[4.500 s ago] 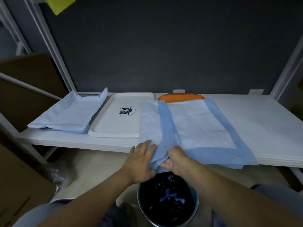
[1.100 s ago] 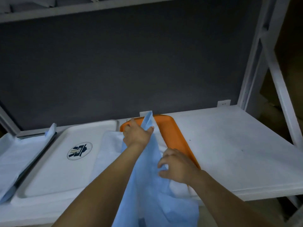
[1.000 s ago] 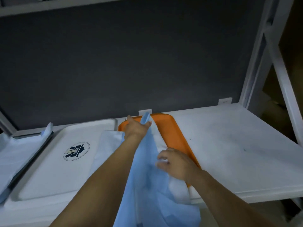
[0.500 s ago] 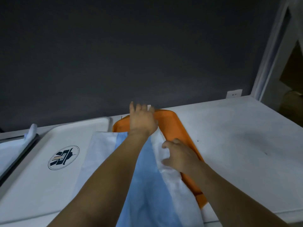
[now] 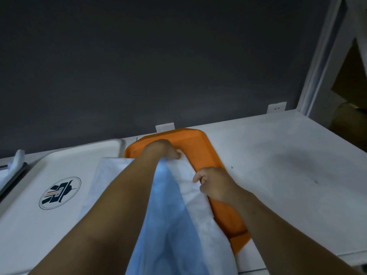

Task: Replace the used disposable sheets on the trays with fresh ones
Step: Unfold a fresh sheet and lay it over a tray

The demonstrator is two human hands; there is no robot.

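Blue-white sheet [image 5: 168, 215] over orange tray [image 5: 210, 151], its edges in pinch of left hand [image 5: 158, 150], right hand [image 5: 214, 183].

Setting: a back-of-house storage or service area. Indicators:
- A white rack shelf [image 5: 278, 165] spans the middle of the frame, with its upright post [image 5: 321, 56] at upper right.
- A bare dark grey wall [image 5: 158, 66] behind carries a wall socket [image 5: 276, 107].
- Brown cardboard [image 5: 349, 76] stands at far right.
- Canteen-style trays: a logo-printed white tray [image 5: 39, 225] at lower left and an orange tray [image 5: 208, 147] at centre, partly under a disposable sheet [image 5: 170, 225].
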